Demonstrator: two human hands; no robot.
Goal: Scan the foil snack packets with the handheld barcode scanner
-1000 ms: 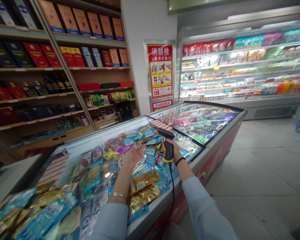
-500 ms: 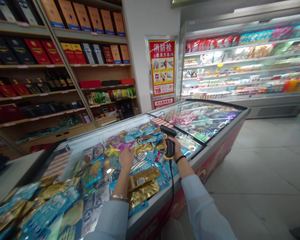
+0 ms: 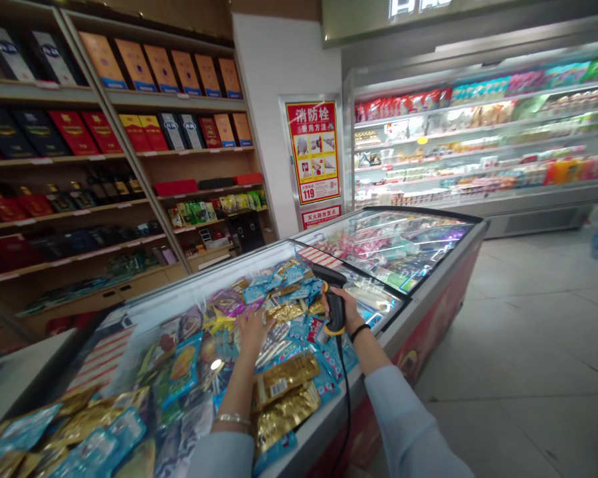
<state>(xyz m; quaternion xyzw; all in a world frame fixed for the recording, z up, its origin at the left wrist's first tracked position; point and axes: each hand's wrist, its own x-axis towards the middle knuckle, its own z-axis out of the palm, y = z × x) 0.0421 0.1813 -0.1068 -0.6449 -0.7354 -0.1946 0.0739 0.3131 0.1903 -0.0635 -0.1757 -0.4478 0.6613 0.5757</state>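
Observation:
My right hand (image 3: 349, 311) grips a black and yellow handheld barcode scanner (image 3: 335, 312), its dark cable hanging down over the freezer's side. Over the packets, with fingers apart and holding nothing, is my left hand (image 3: 253, 332); whether it touches them I cannot tell. Beyond it spreads a pile of blue packets (image 3: 259, 292) mixed with gold ones. A gold foil packet (image 3: 284, 380) with a barcode label lies near the front edge, on other gold and blue packets. All of these are in or on the chest freezer (image 3: 379, 375).
Another heap of gold and blue packets (image 3: 97, 431) lies at the lower left. The freezer's glass lid (image 3: 403, 232) covers its far section. Shelves of boxes (image 3: 174, 153) stand at the left, a lit open fridge (image 3: 478, 146) at the back right. Tiled floor (image 3: 518, 318) runs along the right.
My left hand's fingers have gone from curled together to spread. The right hand keeps hold of the barcode scanner. The view has tilted slightly upward.

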